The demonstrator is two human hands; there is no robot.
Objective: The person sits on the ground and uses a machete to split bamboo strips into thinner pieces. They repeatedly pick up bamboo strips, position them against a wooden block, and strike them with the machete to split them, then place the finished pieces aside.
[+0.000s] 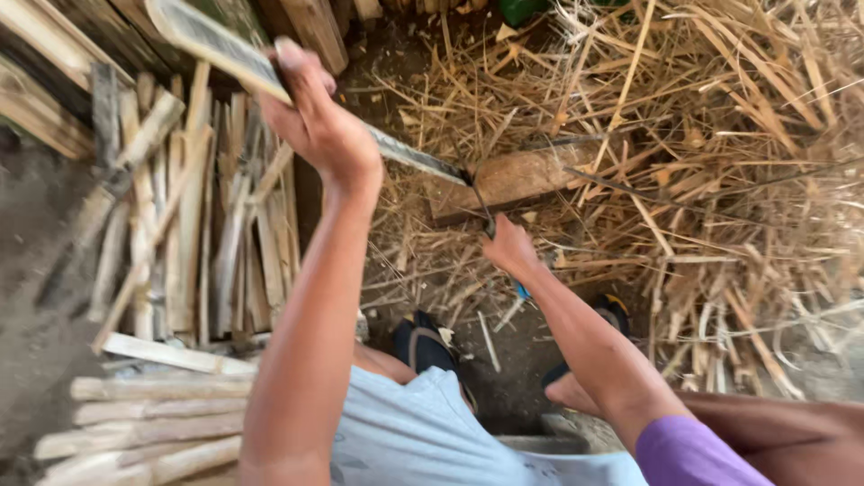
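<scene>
Bamboo strip (270,67) in L hand (315,121)

Outdoor bamboo-splitting work yard, dirt ground (36,342), split bamboo strips (189,225), heaped shavings (720,180)

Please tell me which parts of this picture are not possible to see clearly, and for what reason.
- Head view: the left hand grips a strip; its upper end is cut off by the top edge.
- The blade is blurred; its edge is unclear.
- The right hand hides what its fingers pinch.
- The wooden block is partly buried under dry shavings.
</scene>
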